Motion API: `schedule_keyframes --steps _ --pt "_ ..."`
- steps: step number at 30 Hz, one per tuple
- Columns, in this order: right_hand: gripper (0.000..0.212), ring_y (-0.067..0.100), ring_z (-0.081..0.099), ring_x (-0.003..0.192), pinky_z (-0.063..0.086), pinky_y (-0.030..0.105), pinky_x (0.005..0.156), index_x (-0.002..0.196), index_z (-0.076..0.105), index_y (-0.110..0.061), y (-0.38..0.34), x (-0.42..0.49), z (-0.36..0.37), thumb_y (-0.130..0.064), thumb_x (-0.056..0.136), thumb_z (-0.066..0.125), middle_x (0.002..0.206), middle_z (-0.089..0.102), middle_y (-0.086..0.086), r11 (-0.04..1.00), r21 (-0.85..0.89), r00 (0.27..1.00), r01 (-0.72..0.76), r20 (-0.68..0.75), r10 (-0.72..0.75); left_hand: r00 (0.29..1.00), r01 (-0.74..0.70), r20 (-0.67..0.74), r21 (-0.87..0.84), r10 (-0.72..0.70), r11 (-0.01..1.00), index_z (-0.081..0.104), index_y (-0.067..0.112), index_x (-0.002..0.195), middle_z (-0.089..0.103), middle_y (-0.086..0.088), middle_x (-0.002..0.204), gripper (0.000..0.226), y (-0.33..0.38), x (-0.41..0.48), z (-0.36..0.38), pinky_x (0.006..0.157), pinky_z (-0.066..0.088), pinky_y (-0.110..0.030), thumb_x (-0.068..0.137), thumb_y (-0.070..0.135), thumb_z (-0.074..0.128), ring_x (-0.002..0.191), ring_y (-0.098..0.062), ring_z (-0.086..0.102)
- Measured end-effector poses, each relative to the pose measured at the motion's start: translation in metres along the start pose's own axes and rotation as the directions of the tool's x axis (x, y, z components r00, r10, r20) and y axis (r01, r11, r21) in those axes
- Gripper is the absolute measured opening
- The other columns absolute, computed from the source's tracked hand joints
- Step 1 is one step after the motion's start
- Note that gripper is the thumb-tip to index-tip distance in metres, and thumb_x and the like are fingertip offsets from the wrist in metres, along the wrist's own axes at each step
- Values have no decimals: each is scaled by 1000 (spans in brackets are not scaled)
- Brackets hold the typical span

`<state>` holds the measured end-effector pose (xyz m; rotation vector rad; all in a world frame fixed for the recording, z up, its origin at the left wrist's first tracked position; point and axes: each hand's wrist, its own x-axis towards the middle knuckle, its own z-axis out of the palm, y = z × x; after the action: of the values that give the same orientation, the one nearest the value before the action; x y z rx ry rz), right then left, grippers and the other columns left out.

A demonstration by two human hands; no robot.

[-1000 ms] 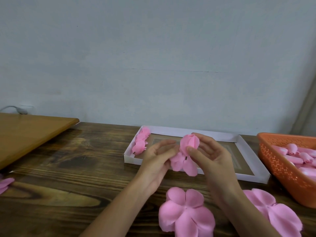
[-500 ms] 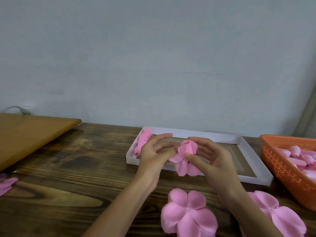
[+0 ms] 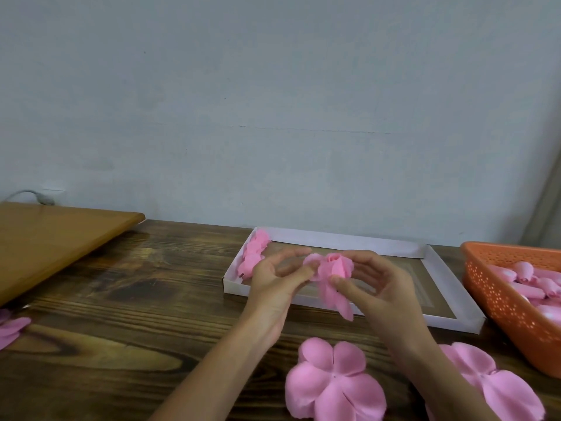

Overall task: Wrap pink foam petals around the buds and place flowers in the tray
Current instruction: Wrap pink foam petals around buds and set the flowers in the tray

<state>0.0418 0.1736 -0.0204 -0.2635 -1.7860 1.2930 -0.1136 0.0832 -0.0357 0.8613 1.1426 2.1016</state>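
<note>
Early stage, I judge: a few finished pink foam flowers (image 3: 253, 258) sit at the left end of the shallow white cardboard tray (image 3: 349, 241). Many rolled pink buds (image 3: 528, 279) wait in the orange perforated plastic basket (image 3: 491, 287), and flat pink petal blanks (image 3: 334, 387) lie on the table. The half-wrapped pink foam flower (image 3: 332, 268) is in front of the tray's near edge with one petal hanging. The left hand (image 3: 273, 287) pinches its side; the right hand (image 3: 382, 290), thumb and curled fingers, pinches the other.

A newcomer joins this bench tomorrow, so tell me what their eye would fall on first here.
First, the half-wrapped pink flower, pinched between the left hand and the right hand at centre, in front of the white tray. Then the flat petal pieces lying on the dark wooden table nearest the camera, and the orange basket of buds at the right edge.
</note>
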Motion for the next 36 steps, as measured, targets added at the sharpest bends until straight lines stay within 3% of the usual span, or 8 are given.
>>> schedule_keyframes --steps 6,9,12,18,27,33,36 --pt "32 20 76 104 60 29 92 108 76 -14 0 -4 4 7 85 79 107 79 1 999 -6 995 48 90 -48 998 -55 -24 35 56 998 76 -3 105 74 -31 106 27 -5 -1 1 95 57 -52 88 18 83 106 -50 71" --pt "33 19 76 104 59 27 92 110 76 -15 -2 -5 5 6 84 80 106 80 -2 996 -51 992 72 112 -66 995 -56 -82 69 61 996 80 5 99 78 -20 100 33 -1 -4 5 84 58 -37 77 29 86 99 -35 75" --pt "37 16 75 106 58 25 94 113 76 -18 -3 -6 6 3 84 81 109 79 -6 990 -87 987 108 132 -96 995 -62 -78 73 67 995 82 8 98 78 -15 100 33 2 -6 7 82 56 -32 76 33 85 96 -25 74" --pt "36 19 76 102 62 32 87 118 74 -19 -1 -6 6 -5 85 82 110 79 -3 998 -53 996 40 77 -36 995 -93 -23 76 95 993 81 9 101 78 -11 103 29 5 -6 5 84 58 -35 82 30 88 102 -26 74" --pt "47 14 77 98 60 21 79 128 68 -23 -2 -4 2 -5 86 81 108 80 -7 1000 -7 999 13 46 -13 994 -59 85 -53 63 997 82 6 99 78 -14 104 28 11 -6 7 83 59 -30 90 32 76 102 -26 74" --pt "31 21 76 104 61 44 91 118 74 -17 -7 0 0 -5 90 77 110 79 1 999 40 1000 1 31 -2 992 -71 95 -88 79 994 78 7 115 72 -25 121 32 14 -3 3 87 58 -36 93 29 71 114 -36 70" --pt "29 22 76 106 61 48 93 117 75 -18 -8 1 -3 -7 90 76 113 79 3 996 88 1000 -16 -6 16 990 -42 134 57 34 998 74 14 125 72 -16 127 38 11 0 0 99 53 -48 90 30 74 122 -35 67"
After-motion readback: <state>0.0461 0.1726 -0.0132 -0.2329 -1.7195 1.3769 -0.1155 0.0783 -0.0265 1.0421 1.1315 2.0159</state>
